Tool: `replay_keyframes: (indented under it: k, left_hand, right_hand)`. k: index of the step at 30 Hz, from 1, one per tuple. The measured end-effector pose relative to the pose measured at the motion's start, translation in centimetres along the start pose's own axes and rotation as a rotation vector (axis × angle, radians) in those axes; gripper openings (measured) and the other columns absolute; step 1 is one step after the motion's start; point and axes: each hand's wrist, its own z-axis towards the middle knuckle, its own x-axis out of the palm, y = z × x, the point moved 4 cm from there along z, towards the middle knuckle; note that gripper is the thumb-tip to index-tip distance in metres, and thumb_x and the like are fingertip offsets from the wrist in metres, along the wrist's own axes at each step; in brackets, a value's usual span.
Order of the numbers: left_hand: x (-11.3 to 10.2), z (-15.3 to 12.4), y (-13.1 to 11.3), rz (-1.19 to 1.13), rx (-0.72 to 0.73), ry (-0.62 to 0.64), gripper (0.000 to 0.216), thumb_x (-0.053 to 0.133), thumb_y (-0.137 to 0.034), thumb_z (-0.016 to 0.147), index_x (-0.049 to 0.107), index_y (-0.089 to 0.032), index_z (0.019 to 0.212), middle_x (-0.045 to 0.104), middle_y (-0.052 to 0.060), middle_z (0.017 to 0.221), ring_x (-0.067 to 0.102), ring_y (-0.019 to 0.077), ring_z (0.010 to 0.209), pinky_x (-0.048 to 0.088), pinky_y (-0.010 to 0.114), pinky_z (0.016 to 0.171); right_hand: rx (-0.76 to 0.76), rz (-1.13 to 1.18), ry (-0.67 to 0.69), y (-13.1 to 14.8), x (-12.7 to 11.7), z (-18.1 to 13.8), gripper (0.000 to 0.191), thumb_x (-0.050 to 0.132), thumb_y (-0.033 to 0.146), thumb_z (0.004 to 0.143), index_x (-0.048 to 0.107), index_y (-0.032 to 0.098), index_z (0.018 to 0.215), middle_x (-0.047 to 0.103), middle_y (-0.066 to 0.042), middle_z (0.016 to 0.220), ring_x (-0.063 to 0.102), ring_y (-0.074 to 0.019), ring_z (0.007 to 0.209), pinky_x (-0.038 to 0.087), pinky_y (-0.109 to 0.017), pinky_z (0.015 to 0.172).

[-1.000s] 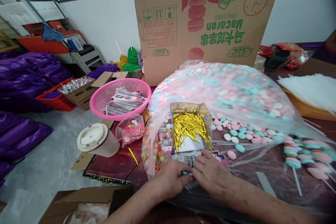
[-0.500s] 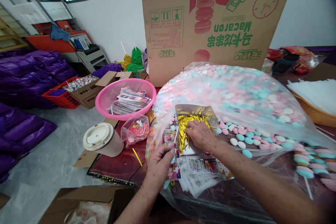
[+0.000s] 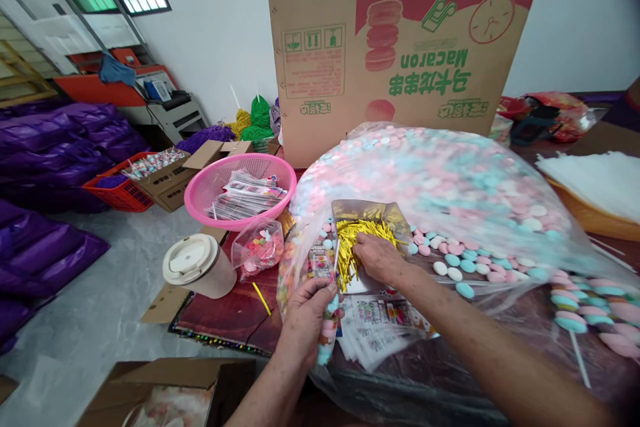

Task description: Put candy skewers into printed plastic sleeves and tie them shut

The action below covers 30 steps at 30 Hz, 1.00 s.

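My left hand (image 3: pixel 311 307) is closed round a candy skewer (image 3: pixel 327 333) with pink, blue and brown pieces, its white stick pointing up past the thumb. My right hand (image 3: pixel 379 257) reaches into a pile of gold twist ties (image 3: pixel 350 250), fingers curled among them; the fingertips are partly hidden. The ties lie in an open box with a gold inner flap (image 3: pixel 373 211). Printed clear wrappers (image 3: pixel 375 333) are fanned out below that box. Loose pink, blue and white candies (image 3: pixel 465 263) spill out to the right.
A big clear bag of candies (image 3: pixel 440 173) covers the table's middle, before a large carton (image 3: pixel 320 127). To the left stand a pink basket (image 3: pixel 193 197) with packets, a lidded cup (image 3: pixel 200 267) and a small candy bag (image 3: pixel 257 247). Finished-looking skewers (image 3: pixel 570 307) lie at right.
My left hand has tilted slightly, showing more of the skewer's coloured pieces below it. My right hand stays among the gold ties. The view has shifted a little.
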Motion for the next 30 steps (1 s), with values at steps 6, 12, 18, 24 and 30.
replay_keyframes:
  k: [6, 12, 18, 24, 30]
  left_hand:
    - [-1.0, -0.2, -0.2, -0.041, -0.028, -0.026, 0.037, 0.080, -0.029, 0.046, 0.058, -0.014, 0.072, 0.065, 0.001, 0.055, 0.055, 0.0114, 0.040, 0.043, 0.022, 0.042]
    - [1.3, 0.8, 1.1, -0.040, -0.100, -0.008, 0.036, 0.080, -0.028, 0.045, 0.060, -0.014, 0.073, 0.062, -0.001, 0.054, 0.054, 0.0104, 0.039, 0.040, 0.020, 0.040]
    - [2.4, 0.9, 1.9, 0.048, -0.081, 0.010, 0.035, 0.078, -0.031, 0.049, 0.062, -0.014, 0.075, 0.061, -0.002, 0.053, 0.051, 0.0089, 0.037, 0.037, 0.019, 0.038]
    - [2.2, 0.0, 2.0, 0.208, -0.076, -0.015, 0.033, 0.074, -0.036, 0.051, 0.063, -0.015, 0.074, 0.050, -0.007, 0.044, 0.039, 0.0053, 0.027, 0.025, 0.017, 0.030]
    - [2.7, -0.9, 1.4, 0.218, -0.080, 0.067, 0.030, 0.075, -0.035, 0.052, 0.064, -0.014, 0.070, 0.052, -0.005, 0.044, 0.042, 0.0057, 0.031, 0.029, 0.017, 0.032]
  right_hand:
    - [0.182, 0.044, 0.020, -3.2, -1.0, -0.9, 0.024, 0.045, 0.005, 0.075, 0.062, 0.017, 0.087, 0.065, -0.010, 0.087, 0.061, -0.0196, 0.075, 0.037, -0.027, 0.059]
    - [0.346, 0.209, -0.012, -4.8, -1.4, -5.9, 0.016, 0.039, 0.014, 0.083, 0.055, 0.018, 0.086, 0.062, -0.005, 0.073, 0.057, -0.0166, 0.066, 0.035, -0.025, 0.055]
    - [0.161, 1.317, -0.067, 1.4, 0.3, -8.6, 0.030, 0.040, 0.045, 0.086, 0.042, 0.020, 0.069, 0.038, 0.007, 0.052, 0.034, -0.0079, 0.045, 0.027, -0.020, 0.043]
    - [0.234, 1.492, 0.030, 4.2, 2.0, -7.9, 0.033, 0.050, 0.047, 0.078, 0.045, 0.018, 0.062, 0.047, 0.005, 0.051, 0.040, -0.0072, 0.044, 0.031, -0.019, 0.043]
    - [0.240, 1.576, 0.106, 3.8, 1.7, -8.7, 0.035, 0.052, 0.050, 0.076, 0.045, 0.018, 0.064, 0.052, 0.005, 0.051, 0.044, -0.0069, 0.042, 0.034, -0.019, 0.043]
